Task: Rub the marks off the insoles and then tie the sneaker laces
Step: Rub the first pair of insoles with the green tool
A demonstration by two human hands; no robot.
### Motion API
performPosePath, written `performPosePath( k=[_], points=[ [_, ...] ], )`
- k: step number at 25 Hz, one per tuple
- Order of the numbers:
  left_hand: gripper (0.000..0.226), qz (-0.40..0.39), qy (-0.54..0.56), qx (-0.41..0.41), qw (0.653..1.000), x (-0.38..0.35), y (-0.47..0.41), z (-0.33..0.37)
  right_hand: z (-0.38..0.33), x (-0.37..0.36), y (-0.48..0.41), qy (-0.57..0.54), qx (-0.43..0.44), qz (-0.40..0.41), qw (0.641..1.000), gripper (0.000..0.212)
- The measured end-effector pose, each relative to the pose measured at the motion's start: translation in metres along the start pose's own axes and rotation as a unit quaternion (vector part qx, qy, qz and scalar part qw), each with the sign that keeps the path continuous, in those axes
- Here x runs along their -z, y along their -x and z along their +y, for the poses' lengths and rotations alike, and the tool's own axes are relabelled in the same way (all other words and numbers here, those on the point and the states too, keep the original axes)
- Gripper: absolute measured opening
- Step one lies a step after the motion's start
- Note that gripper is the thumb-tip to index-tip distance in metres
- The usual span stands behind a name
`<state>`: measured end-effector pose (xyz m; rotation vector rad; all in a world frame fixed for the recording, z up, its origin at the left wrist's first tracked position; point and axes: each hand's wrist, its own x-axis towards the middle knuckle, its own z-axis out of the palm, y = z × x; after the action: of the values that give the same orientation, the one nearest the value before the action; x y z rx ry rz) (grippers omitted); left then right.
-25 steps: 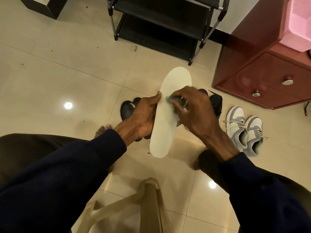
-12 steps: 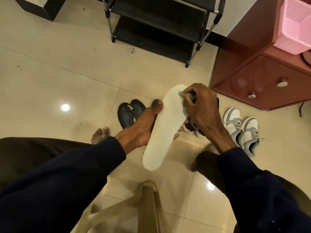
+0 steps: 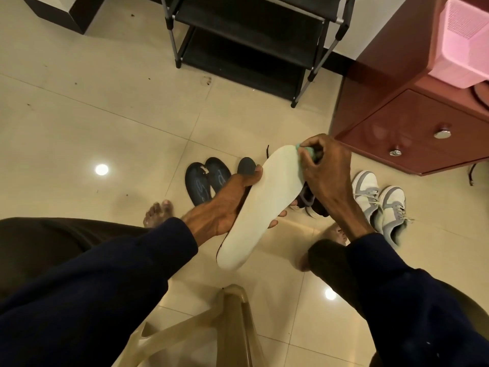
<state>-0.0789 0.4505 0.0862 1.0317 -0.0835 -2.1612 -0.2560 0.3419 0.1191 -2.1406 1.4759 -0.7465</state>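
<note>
The pale insole [image 3: 260, 207] is held up over the shiny tile floor [image 3: 92, 115], its toe end near a red cabinet [image 3: 397, 123]. Gray and white sneakers [image 3: 378, 200] sit beside the cabinet. Dark insoles [image 3: 203, 181] lie to the left. The left hand [image 3: 225, 205] grips the insole's middle from under. The right hand [image 3: 325, 176] pinches a small green eraser [image 3: 308, 152] against the toe end. A dark shoe [image 3: 309, 202] behind the insole is mostly hidden.

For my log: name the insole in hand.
The cream insole, in the left hand, rubbed with a green eraser; the dark insoles lie on the floor.
</note>
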Motion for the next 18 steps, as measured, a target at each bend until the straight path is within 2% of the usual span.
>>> performPosePath(
  k=[3,4,5,7,8,10,13,16,18],
  points=[
    [0.071,-0.01,0.028,-0.025,0.999,0.007,-0.006,0.004,-0.027,-0.008,0.014,-0.038,0.103,-0.078,0.991,0.008],
    [0.071,-0.015,0.035,-0.028,0.999,0.009,-0.006,0.005,-0.027,-0.01,0.016,-0.038,0.113,-0.089,0.989,0.009],
    [0.072,-0.021,0.037,-0.026,0.999,0.012,-0.008,0.004,-0.022,-0.011,0.014,-0.041,0.092,-0.079,0.992,0.008],
    [0.076,-0.023,0.028,-0.017,0.999,0.014,-0.01,-0.001,-0.003,-0.011,0.009,-0.059,-0.017,-0.046,0.997,0.008],
    [0.075,-0.015,0.026,-0.015,0.999,0.012,-0.01,-0.002,0.004,-0.012,0.009,-0.065,-0.066,-0.044,0.995,0.009],
    [0.072,0.005,0.033,-0.027,0.999,0.01,-0.01,0.0,0.008,-0.017,0.014,-0.105,-0.106,-0.077,0.986,0.017],
    [0.068,0.034,0.041,-0.063,0.997,0.013,-0.012,0.009,0.006,-0.023,0.021,-0.191,-0.143,-0.142,0.961,0.03],
    [0.064,0.086,0.044,-0.089,0.991,0.015,-0.019,0.006,0.01,-0.027,0.026,-0.244,-0.249,-0.174,0.921,0.023],
    [0.054,0.131,0.036,-0.12,0.983,0.013,-0.027,0.004,0.011,-0.029,0.034,-0.249,-0.299,-0.197,0.9,0.017]
  ],
)
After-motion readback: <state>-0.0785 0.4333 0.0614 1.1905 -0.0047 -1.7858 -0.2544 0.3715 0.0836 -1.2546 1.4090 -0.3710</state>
